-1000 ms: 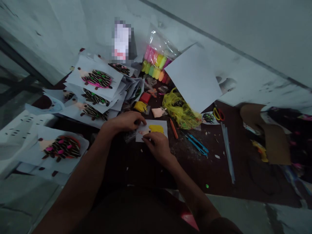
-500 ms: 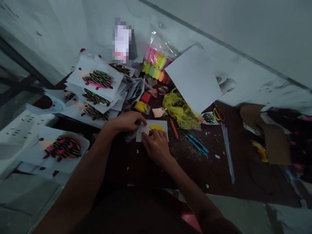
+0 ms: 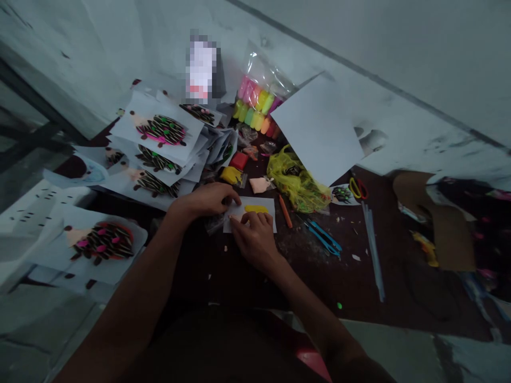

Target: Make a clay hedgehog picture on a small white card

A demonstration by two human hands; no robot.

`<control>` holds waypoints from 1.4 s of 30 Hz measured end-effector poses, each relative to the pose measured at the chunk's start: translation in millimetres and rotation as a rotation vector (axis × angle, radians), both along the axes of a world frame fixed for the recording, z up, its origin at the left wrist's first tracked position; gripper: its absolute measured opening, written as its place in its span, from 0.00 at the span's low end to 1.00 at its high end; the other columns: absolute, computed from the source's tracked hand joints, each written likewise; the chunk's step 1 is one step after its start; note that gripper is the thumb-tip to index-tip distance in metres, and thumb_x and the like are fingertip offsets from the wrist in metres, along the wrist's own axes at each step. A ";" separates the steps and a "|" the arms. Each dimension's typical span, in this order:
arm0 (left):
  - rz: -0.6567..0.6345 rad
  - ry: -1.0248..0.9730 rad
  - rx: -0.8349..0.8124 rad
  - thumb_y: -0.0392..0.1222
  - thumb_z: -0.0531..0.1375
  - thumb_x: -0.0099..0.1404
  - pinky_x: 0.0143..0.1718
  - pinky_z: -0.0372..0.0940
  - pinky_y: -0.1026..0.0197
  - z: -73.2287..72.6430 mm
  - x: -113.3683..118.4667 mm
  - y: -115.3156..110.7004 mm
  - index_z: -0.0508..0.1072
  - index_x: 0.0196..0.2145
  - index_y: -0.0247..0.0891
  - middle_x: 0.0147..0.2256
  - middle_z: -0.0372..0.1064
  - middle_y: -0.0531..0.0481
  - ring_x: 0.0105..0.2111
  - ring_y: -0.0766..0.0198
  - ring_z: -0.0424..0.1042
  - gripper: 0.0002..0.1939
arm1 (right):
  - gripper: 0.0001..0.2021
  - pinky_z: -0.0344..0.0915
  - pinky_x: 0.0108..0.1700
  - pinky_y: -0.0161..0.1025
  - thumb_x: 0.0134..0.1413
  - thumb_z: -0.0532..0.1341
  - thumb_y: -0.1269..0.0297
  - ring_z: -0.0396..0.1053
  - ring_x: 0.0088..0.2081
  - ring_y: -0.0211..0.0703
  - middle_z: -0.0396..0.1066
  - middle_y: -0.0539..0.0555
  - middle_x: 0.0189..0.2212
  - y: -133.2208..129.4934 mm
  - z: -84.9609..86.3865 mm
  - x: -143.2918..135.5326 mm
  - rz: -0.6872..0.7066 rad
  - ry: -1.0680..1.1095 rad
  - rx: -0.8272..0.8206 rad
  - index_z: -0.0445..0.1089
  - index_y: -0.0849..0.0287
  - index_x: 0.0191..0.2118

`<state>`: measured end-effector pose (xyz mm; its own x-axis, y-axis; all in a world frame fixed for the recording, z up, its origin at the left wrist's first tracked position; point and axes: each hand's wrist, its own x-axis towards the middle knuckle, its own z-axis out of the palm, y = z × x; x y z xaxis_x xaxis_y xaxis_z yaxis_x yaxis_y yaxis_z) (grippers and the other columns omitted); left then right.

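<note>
A small white sheet of paper [image 3: 271, 219] lies on the dark table in front of me, bearing a flat yellow clay shape [image 3: 256, 208]. At its left part is a peach piece of clay [image 3: 236, 217], partly covered by fingers. My right hand [image 3: 257, 239] is bent over the sheet, its fingers together and the foremost ones pressing on the peach clay. Against the sheet's upper left edge rests my left hand [image 3: 213, 200], with index finger and thumb apart and nothing visible between them. Behind the sheet lie a yellow clay packet [image 3: 230, 175] and a peach clay block [image 3: 259, 184].
Stacked sheets with clay hedgehogs [image 3: 163, 130] stand at left. A bag of coloured clay [image 3: 255, 106], a yellow plastic bag [image 3: 289, 178] and a large white sheet [image 3: 319, 130] are behind. An orange stick [image 3: 285, 211], blue cutter [image 3: 325, 238], scissors [image 3: 358, 188] and clear sticks [image 3: 374, 252] lie right.
The fingers of my right hand have shifted slightly, and more of the peach clay shows beside them. My left hand stays where it was.
</note>
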<state>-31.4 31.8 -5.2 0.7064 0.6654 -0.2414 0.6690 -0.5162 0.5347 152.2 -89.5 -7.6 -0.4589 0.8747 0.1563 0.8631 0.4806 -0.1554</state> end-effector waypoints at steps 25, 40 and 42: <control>0.008 -0.004 -0.011 0.31 0.58 0.58 0.51 0.66 0.61 -0.6 -0.2 -0.7 0.78 0.50 0.39 0.48 0.77 0.47 0.49 0.57 0.74 0.23 | 0.14 0.49 0.50 0.47 0.68 0.56 0.57 0.59 0.44 0.48 0.69 0.57 0.43 2.8 2.2 -1.9 -0.036 -0.003 -0.058 0.74 0.52 0.53; 0.004 -0.010 -0.018 0.32 0.58 0.58 0.52 0.66 0.60 1.3 -0.3 -0.8 0.78 0.50 0.40 0.49 0.76 0.47 0.50 0.56 0.74 0.22 | 0.14 0.49 0.52 0.47 0.68 0.57 0.61 0.61 0.45 0.47 0.70 0.55 0.43 1.1 1.1 7.7 -0.045 0.019 -0.004 0.75 0.47 0.54; 0.002 -0.011 -0.021 0.32 0.58 0.58 0.52 0.65 0.60 0.5 -0.6 -0.3 0.77 0.51 0.40 0.50 0.76 0.46 0.50 0.56 0.74 0.22 | 0.14 0.49 0.52 0.47 0.69 0.56 0.60 0.61 0.44 0.47 0.70 0.56 0.43 -0.7 0.7 6.9 -0.038 -0.002 -0.008 0.75 0.48 0.54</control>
<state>-32.0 31.5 -4.7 0.7075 0.6618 -0.2477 0.6642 -0.5031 0.5530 159.2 -90.2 -6.9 -0.4258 0.8926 0.1482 0.8810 0.4464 -0.1570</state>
